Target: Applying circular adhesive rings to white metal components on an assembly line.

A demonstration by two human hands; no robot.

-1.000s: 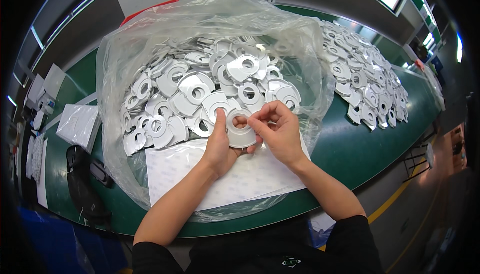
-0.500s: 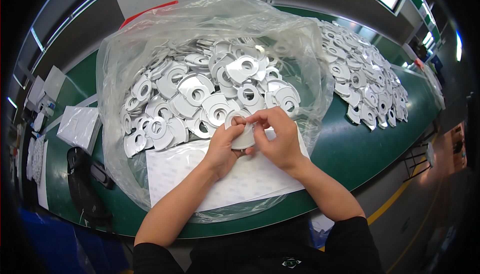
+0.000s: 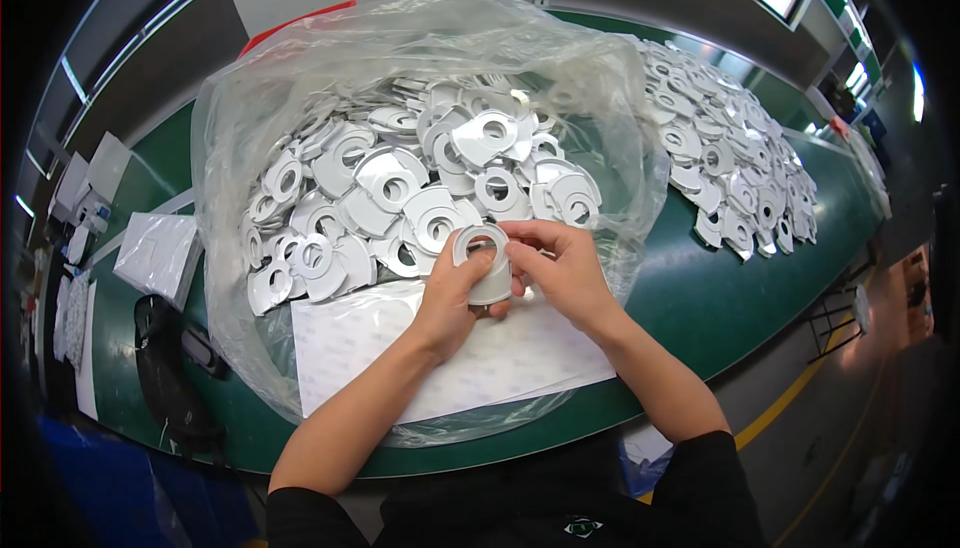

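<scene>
Fingers of your left hand (image 3: 447,300) grasp the white ringed part (image 3: 490,290) at the frame's centre, thumb at its hole; those of your right hand (image 3: 572,276) meet its right rim, though whether they pinch I cannot tell. Brace it left-handed, touching the rim lightly.

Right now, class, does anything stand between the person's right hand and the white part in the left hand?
Nothing visible does: the right hand touches the right edge of the white part, held in the left hand.
</scene>
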